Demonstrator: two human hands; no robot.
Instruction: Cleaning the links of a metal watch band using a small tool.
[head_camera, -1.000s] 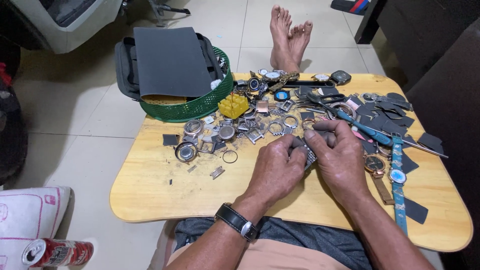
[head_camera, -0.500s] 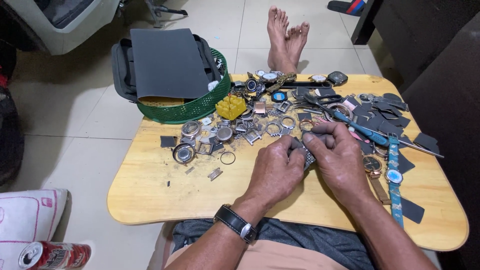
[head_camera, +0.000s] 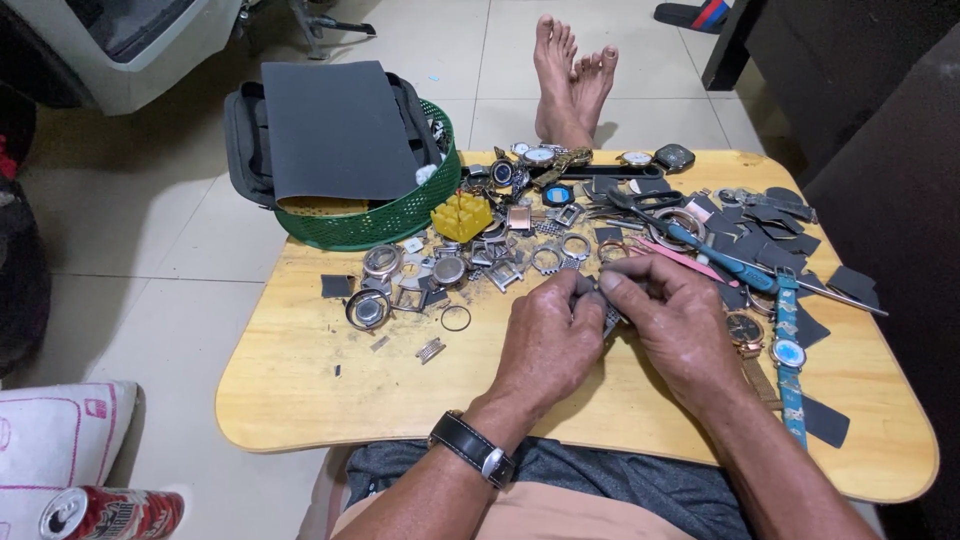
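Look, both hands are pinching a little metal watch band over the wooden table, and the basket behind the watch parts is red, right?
Not quite: the basket is green, as the head view shows. Both the left hand and right hand do pinch the small metal band over the wooden table.

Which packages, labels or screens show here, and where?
Drink can: on its side on the floor, bottom left; red cylinder, silver top, dark print.
Sack or bag: floor at left edge; white with pink outlined markings.
No screens visible; watch dials on the wooden table are too small to judge.
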